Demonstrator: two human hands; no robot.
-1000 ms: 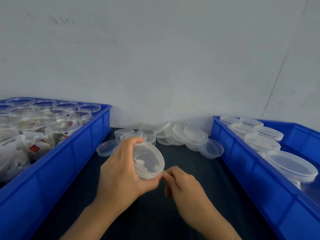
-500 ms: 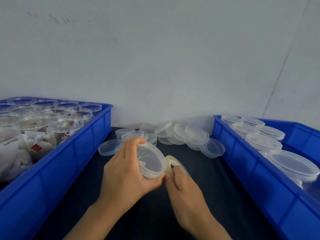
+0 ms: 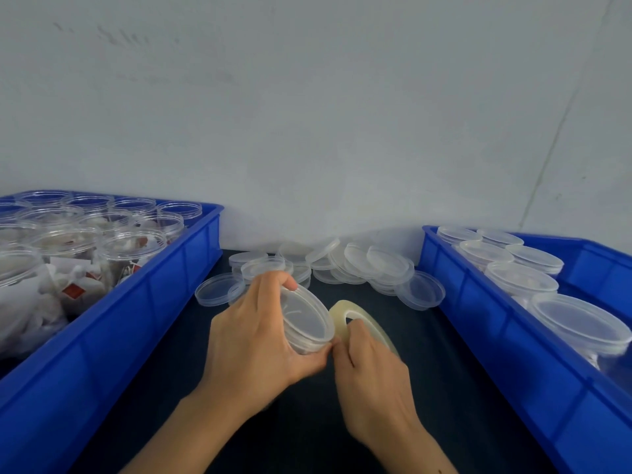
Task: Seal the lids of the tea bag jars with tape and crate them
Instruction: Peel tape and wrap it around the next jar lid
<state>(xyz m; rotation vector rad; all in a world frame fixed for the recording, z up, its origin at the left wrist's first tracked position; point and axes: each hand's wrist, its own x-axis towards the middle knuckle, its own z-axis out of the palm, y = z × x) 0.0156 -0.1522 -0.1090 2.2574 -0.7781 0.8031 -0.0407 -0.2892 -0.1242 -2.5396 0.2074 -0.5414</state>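
Observation:
My left hand (image 3: 254, 340) grips a clear lidded jar (image 3: 307, 319), tilted so its lid faces up and to the right, above the dark table. My right hand (image 3: 371, 367) holds a roll of clear tape (image 3: 355, 314) right beside the jar's lid rim, its thumb and fingertips meeting my left thumb at the rim. The blue crate (image 3: 506, 323) on the right holds several lidded jars (image 3: 519, 280). The blue crate (image 3: 143, 302) on the left holds several open jars (image 3: 133, 246) with tea bags.
A heap of loose clear lids (image 3: 359, 265) lies on the dark table (image 3: 455, 371) against the wall, between the two crates. A single lid (image 3: 217, 289) lies near the left crate. A pale wall stands close behind.
The tape roll has come into view in my right hand and risen beside the jar's lid. My left hand has kept hold of the jar and turned it slightly.

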